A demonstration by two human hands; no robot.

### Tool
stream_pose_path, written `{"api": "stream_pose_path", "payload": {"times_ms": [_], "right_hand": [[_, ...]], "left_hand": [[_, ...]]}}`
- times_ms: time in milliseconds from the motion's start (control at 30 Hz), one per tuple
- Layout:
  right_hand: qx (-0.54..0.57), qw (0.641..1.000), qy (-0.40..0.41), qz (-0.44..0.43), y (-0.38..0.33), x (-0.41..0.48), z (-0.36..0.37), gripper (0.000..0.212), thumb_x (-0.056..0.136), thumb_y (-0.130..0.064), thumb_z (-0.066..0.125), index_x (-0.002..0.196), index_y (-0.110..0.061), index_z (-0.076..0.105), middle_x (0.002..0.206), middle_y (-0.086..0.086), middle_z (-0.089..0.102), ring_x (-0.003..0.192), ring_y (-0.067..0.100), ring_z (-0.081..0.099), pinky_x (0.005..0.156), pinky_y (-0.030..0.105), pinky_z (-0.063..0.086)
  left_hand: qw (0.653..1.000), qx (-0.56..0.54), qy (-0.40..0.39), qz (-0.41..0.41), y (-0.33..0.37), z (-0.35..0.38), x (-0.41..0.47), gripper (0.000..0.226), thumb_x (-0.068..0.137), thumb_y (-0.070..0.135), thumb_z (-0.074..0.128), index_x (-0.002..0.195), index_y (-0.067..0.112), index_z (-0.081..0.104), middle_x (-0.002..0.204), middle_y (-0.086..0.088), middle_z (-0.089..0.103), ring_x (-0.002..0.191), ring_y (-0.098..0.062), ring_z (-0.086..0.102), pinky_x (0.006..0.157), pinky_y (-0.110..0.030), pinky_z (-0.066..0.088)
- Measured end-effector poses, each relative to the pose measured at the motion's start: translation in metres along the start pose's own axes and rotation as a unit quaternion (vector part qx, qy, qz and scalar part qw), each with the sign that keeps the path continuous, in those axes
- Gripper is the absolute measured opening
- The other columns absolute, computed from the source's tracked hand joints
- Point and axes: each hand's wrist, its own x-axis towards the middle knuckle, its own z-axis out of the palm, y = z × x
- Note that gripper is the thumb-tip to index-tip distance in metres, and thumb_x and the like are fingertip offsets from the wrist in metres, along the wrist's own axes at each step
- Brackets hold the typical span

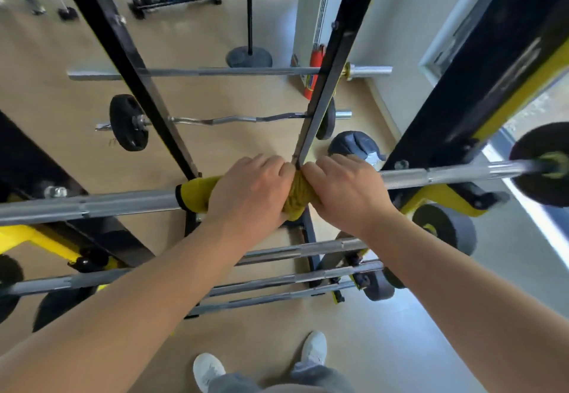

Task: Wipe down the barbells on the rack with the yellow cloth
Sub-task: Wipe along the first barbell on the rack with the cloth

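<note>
Together, both hands [250,190] [348,191] clutch yellow cloth [199,188] round the barbell [123,204], above tan floor [243,141].

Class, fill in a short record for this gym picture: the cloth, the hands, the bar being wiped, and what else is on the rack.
cloth: yellow cloth, wrapped round the bar
hands: left hand and right hand, side by side, both gripping the cloth
bar being wiped: top barbell
also on the rack: lower barbells, no hand on them
</note>
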Motion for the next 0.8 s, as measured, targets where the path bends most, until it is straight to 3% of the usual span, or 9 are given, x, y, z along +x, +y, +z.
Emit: {"api": "stream_pose_path", "payload": {"times_ms": [133, 267, 333, 433, 567, 733, 800], "right_hand": [[-0.006, 0.999, -0.022, 0.040, 0.054, -0.032, -0.007, 0.016, 0.075, -0.022, 0.065, 0.087, -0.016, 0.058, 0.072, 0.002, 0.056, 0.065, 0.026, 0.056, 0.059, 0.036, 0.046], [-0.032, 0.993, -0.059, 0.102, 0.105, -0.065, -0.014, 0.024, 0.074, -0.025, 0.069, 0.096, -0.018, 0.060, 0.081, 0.001, 0.061, 0.076, 0.027, 0.062, 0.069, 0.037, 0.047], [-0.024, 0.990, -0.073, 0.119, 0.122, -0.077, -0.019, 0.033, 0.072, -0.025, 0.072, 0.103, -0.018, 0.062, 0.088, 0.002, 0.063, 0.084, 0.028, 0.063, 0.075, 0.039, 0.048], [-0.010, 0.990, -0.077, 0.114, 0.129, -0.085, -0.021, 0.034, 0.073, -0.024, 0.072, 0.106, -0.017, 0.065, 0.098, 0.002, 0.062, 0.093, 0.025, 0.058, 0.082, 0.038, 0.047], [-0.016, 0.990, -0.057, 0.125, 0.131, -0.097, -0.026, 0.030, 0.073, -0.017, 0.068, 0.104, -0.016, 0.064, 0.098, 0.002, 0.055, 0.090, 0.024, 0.050, 0.078, 0.037, 0.046], [-0.026, 0.988, -0.080, 0.127, 0.144, -0.099, -0.039, 0.024, 0.080, -0.013, 0.061, 0.103, -0.021, 0.064, 0.090, -0.003, 0.060, 0.089, 0.023, 0.057, 0.078, 0.038, 0.050], [-0.007, 0.988, -0.103, 0.114, 0.149, -0.092, -0.047, 0.019, 0.080, -0.012, 0.061, 0.098, -0.019, 0.065, 0.086, -0.002, 0.063, 0.089, 0.026, 0.061, 0.078, 0.039, 0.052]], "left_hand": [[0.999, -0.012, 0.017, 0.037, 0.042, 0.012, 0.034, 0.044, 0.082, 0.056, 0.068, 0.103, 0.020, 0.055, 0.092, 0.001, 0.060, 0.083, -0.015, 0.055, 0.072, -0.030, 0.047], [0.998, -0.028, 0.016, 0.051, 0.084, 0.017, 0.066, 0.063, 0.087, 0.076, 0.038, 0.109, 0.019, 0.054, 0.098, 0.000, 0.059, 0.089, -0.018, 0.056, 0.077, -0.035, 0.049], [0.998, -0.015, 0.016, 0.052, 0.104, 0.018, 0.079, 0.065, 0.092, 0.075, 0.024, 0.109, 0.019, 0.052, 0.099, -0.001, 0.058, 0.089, -0.019, 0.055, 0.077, -0.035, 0.048], [0.998, 0.020, 0.012, 0.051, 0.127, 0.023, 0.094, 0.052, 0.098, 0.063, 0.026, 0.107, 0.018, 0.050, 0.098, -0.003, 0.057, 0.086, -0.020, 0.055, 0.071, -0.033, 0.047], [0.999, 0.032, -0.031, 0.032, 0.145, 0.020, 0.112, 0.046, 0.097, 0.062, 0.031, 0.095, 0.018, 0.046, 0.084, -0.002, 0.060, 0.071, -0.023, 0.060, 0.053, -0.033, 0.035], [0.972, -0.129, -0.197, -0.005, 0.142, 0.013, 0.150, 0.051, 0.096, 0.066, 0.024, 0.069, 0.026, 0.038, 0.067, -0.001, 0.050, 0.065, -0.027, 0.052, 0.058, -0.036, 0.042], [0.984, -0.102, -0.148, -0.009, 0.143, 0.015, 0.142, 0.053, 0.094, 0.069, 0.019, 0.073, 0.026, 0.041, 0.065, 0.001, 0.048, 0.062, -0.025, 0.053, 0.055, -0.035, 0.041]]}}
